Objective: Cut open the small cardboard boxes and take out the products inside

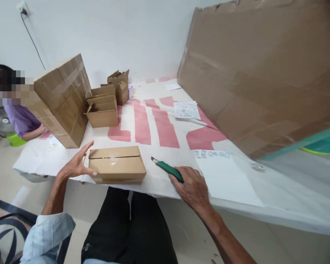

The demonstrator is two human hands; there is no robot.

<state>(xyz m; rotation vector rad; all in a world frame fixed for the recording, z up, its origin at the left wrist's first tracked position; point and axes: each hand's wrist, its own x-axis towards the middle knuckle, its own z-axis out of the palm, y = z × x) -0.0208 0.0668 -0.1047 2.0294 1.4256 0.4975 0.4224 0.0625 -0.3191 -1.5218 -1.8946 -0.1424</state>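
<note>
Cutter (167, 169) in right hand (193, 186)

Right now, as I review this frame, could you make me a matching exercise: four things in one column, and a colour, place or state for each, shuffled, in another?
Things:
1. Cutter knife
2. Left hand
3. Nearest cardboard box
4. Large paper sheet

Descriptions:
A. White, lying flat to the right of the right hand
B. Brown, with flaps folded over its top
C. Green-handled, held with its blade out
D. Open, with thumb and fingers spread apart

Right pairs: 1-C, 2-D, 3-B, 4-A
</note>
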